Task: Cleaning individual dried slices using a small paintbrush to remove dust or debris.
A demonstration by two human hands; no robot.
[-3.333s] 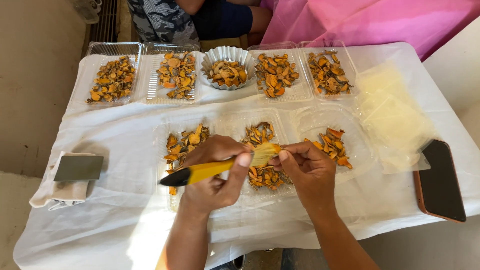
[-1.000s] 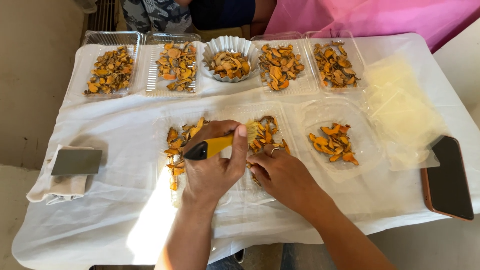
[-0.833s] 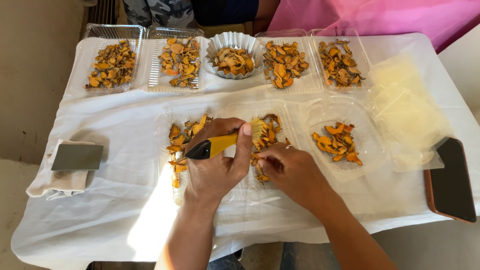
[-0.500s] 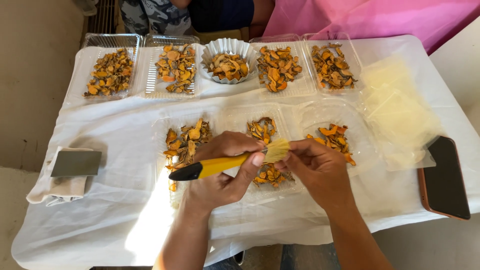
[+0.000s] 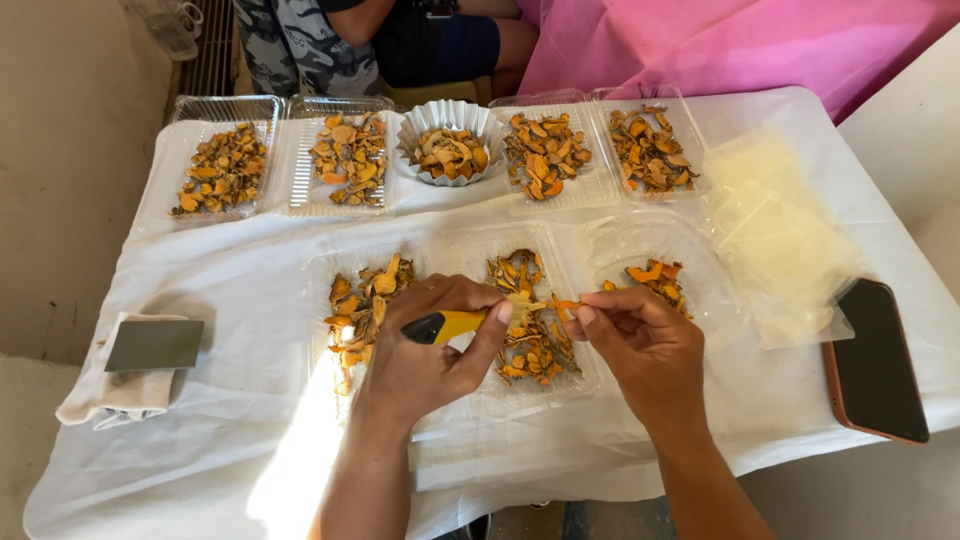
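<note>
We pinch a small orange slice (image 5: 566, 305) between the thumb and fingertips of our right hand (image 5: 640, 345), holding it over the middle clear tray (image 5: 580, 375) at the near edge of the worktop (image 5: 250, 250). Our left hand (image 5: 430, 350) is curled tight round the yellow handle of a brush (image 5: 455, 324), whose pale bristles meet the slice. To brush well, in our judgement, we keep the piece pinched by its end so most of its face stays bare, stroke lightly away from the fingers, and stay above the tray so whatever falls lands among the other pieces.

That middle tray holds a loose heap of orange-brown dried slices. Just left of it a second clear tray (image 5: 318, 270) holds a like heap, and to the right a round clear container (image 5: 620, 240) holds only a few pieces. Along the far edge stand four clear trays (image 5: 225, 105) of the same slices with a fluted foil cup (image 5: 450, 115), also filled, between them. A stack of clear bags (image 5: 780, 230) and a dark phone (image 5: 880, 360) lie at the right; a grey card on a folded cloth (image 5: 115, 395) lies at the left.
</note>
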